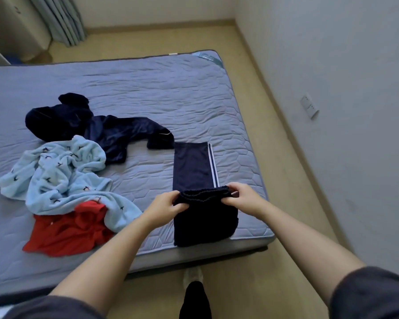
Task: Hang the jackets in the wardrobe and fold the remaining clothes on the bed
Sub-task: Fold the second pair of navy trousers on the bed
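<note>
On the near right corner of the mattress (148,88) lie the navy trousers (194,166), with a white double stripe running down their right edge. Their near half is doubled over into a thick dark fold that reaches the mattress's near edge, while the striped leg end lies flat toward the mattress's middle. The left hand (165,208) grips the left corner of the fold's upper edge, fingers curled round the cloth. The right hand (242,195) grips the right corner the same way. The hands are apart, one at each side of the fold, with the gathered cloth between them.

Toward the mattress's left side, three garments lie unfolded. A dark navy garment (78,125), velvety in look and perhaps a hooded top, sprawls nearest the mattress's centre, one cuff just beside the trousers' far left corner. A pale blue fleece garment (62,178) printed with small dark figures lies crumpled closer to the near edge, overlapping the navy one. A red garment (67,233) pokes out from under the fleece, closest to the near edge.

At the mattress's far right corner sits a teal label (206,57); its writing is too small to read. A small white tag (173,54) shows on the far edge just left of it. Beyond the mattress's right side a white wall socket (309,107) is set in the wall, and beyond its far left corner hangs a grey curtain (60,19).
</note>
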### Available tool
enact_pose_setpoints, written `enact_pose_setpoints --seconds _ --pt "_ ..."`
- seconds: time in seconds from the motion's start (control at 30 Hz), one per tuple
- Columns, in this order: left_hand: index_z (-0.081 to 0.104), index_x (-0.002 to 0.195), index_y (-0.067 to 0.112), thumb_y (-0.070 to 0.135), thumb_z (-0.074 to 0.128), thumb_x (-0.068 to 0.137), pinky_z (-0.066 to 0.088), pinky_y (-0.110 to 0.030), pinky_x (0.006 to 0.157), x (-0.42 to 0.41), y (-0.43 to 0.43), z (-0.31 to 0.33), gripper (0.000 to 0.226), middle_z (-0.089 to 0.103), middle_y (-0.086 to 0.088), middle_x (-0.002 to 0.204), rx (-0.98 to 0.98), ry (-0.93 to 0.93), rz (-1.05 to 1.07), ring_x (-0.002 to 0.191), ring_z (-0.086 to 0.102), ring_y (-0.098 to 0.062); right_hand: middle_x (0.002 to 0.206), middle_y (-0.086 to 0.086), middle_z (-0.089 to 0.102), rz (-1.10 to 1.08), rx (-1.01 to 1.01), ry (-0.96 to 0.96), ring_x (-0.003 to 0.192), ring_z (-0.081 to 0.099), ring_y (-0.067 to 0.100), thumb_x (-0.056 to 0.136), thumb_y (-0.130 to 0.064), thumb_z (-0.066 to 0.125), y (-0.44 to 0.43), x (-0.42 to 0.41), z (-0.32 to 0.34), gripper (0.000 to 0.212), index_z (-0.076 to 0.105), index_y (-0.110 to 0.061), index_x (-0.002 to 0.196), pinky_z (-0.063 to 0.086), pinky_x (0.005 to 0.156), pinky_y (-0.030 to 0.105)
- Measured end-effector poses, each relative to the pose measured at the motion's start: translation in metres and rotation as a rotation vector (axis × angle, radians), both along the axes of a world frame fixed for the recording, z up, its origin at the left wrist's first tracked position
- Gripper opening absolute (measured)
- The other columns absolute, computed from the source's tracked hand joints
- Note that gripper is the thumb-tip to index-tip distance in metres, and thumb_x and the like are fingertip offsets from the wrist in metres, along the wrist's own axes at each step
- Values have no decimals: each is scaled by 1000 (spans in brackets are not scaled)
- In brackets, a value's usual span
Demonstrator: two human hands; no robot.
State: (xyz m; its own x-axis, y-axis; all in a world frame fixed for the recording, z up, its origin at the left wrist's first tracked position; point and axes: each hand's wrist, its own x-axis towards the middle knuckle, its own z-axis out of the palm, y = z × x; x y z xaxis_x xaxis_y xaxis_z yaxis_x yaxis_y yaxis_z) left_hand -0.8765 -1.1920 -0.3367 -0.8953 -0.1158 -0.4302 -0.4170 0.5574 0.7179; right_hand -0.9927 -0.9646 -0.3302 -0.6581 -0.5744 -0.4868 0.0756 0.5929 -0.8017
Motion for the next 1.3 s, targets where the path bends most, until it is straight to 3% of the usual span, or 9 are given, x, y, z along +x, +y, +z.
enact_pose_setpoints --seconds 0.13,0.4,0.5,0.6,0.77,0.93,1.03,1.17,1.3 --pt "60 105 4 20 58 93 47 -47 89 -90 -43 -71 21 67 -12 103 74 -16 103 100 61 -30 97 5 64 -90 -18 -27 86 56 14 89 -10 65 -48 -86 -68 17 63 -21 103 47 78 24" --pt "57 102 8 30 55 95 43 -35 74 -258 -108 -206 23 65 -10 97 96 50 297 89 60 -23 104 3 65 -349 -97 -28 99 62 20 93 -22 61 -134 -230 -204 26 61 -15 119 50 88 29" --pt "44 133 13 34 55 95 42 -31 88 -296 -126 -268 45 55 -9 128 154 -22 520 113 55 -23 136 8 49 -425 14 -64 126 47 21 93 -32 60 -155 -263 -267 63 33 -15 146 38 108 34" --pt "26 145 7 38 59 92 39 -37 103 -282 -126 -328 70 41 -15 145 127 -242 636 128 45 -31 153 12 30 -477 221 -199 140 31 24 93 -35 58 -149 -248 -333 76 19 -5 151 24 114 31" --pt "52 118 7 25 67 87 49 -37 88 -230 -97 -393 38 63 -7 112 153 -242 675 105 61 -27 126 9 59 -538 265 -216 116 56 24 88 -27 64 -124 -209 -398 48 51 -4 128 42 100 32" --pt "48 122 14 35 68 85 42 -22 68 -231 -98 -403 47 57 5 107 49 -184 692 88 55 -12 105 5 61 -479 212 58 99 59 21 86 -24 66 -128 -238 -401 31 61 -10 113 41 86 26" --pt "50 128 8 32 70 84 49 -33 86 -241 -102 -405 54 58 -4 121 -29 -87 647 103 58 -19 109 7 57 -386 226 243 98 57 20 86 -23 65 -138 -256 -403 29 65 -8 110 35 79 18" --pt "46 136 8 34 69 84 43 -44 103 -260 -109 -410 63 53 -10 132 -78 0 648 119 53 -25 96 -2 66 -346 144 61 91 61 16 85 -33 66 -157 -273 -414 28 66 -14 105 43 75 24" --pt "52 128 8 36 68 84 44 -38 100 -283 -112 -414 54 58 -7 127 -73 60 674 116 55 -24 103 6 71 -480 3 -192 92 66 20 84 -34 69 -173 -294 -421 26 67 -14 100 54 86 35"
